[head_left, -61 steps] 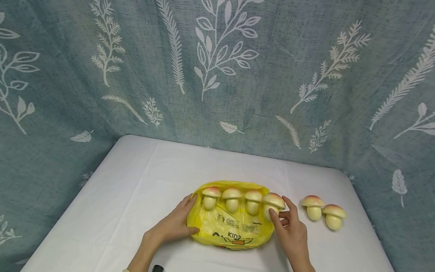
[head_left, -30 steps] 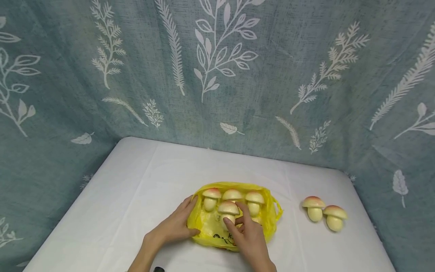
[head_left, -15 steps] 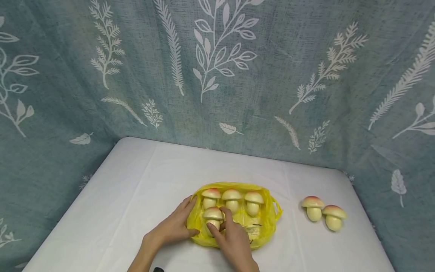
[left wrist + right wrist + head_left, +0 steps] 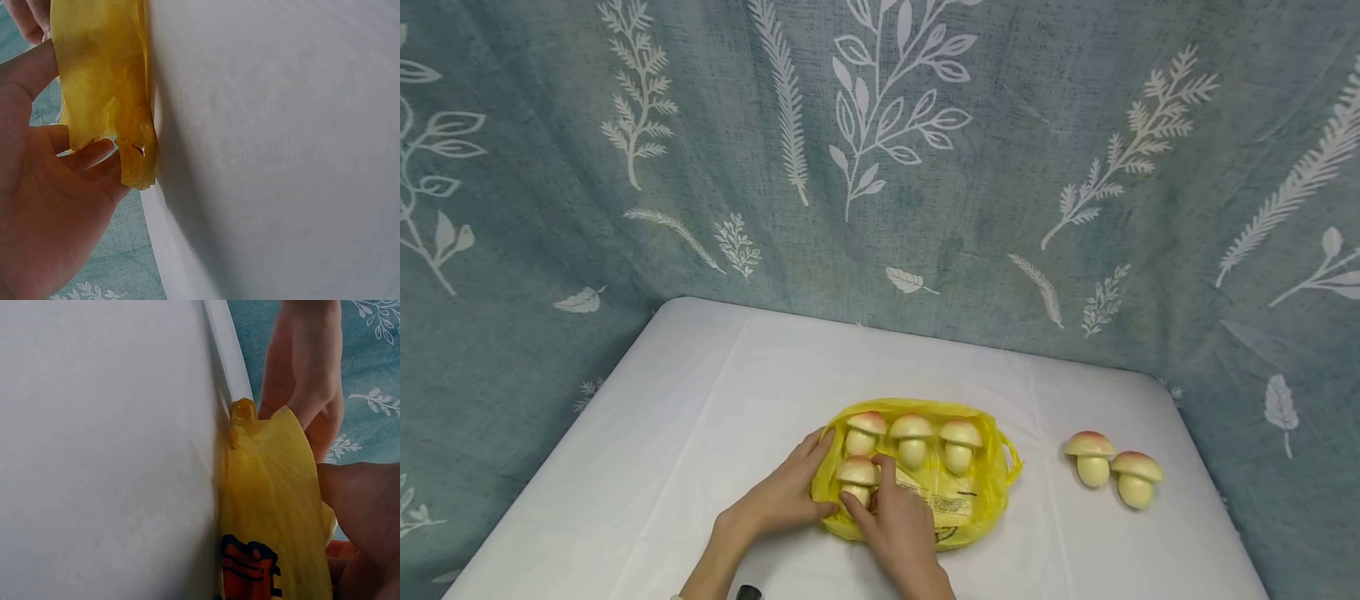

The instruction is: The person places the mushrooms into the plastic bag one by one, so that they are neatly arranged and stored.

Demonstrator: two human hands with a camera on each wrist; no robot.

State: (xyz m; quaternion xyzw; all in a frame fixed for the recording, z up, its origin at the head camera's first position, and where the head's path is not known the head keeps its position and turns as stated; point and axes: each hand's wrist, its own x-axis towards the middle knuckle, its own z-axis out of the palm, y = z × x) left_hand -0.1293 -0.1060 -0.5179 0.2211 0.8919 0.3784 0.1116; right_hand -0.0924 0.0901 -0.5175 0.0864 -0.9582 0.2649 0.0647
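A yellow plastic bag [image 4: 917,407] lies spread on the white table, with a row of three toy mushrooms [image 4: 913,440], cream with reddish caps, along its far side. My left hand [image 4: 784,490] holds the bag's left end, thumb at the near side and fingers at the far side. In the left wrist view those fingers cup round the bag [image 4: 100,69]. At the bag's left near part my right hand [image 4: 901,529] pinches another toy mushroom [image 4: 856,471] by its right side, partly covering it. The right wrist view hides that mushroom behind the bag [image 4: 269,481].
Two more toy mushrooms [image 4: 1138,479] stand side by side on the table to the right of the bag. A small black object [image 4: 748,592] shows at the bottom edge. A patterned teal curtain [image 4: 880,250] hangs behind and around the white table [image 4: 760,375].
My right hand has carried the mushroom from the right end of the row leftward and nearer, to below the leftmost one. My left hand has stayed at the bag's left end.
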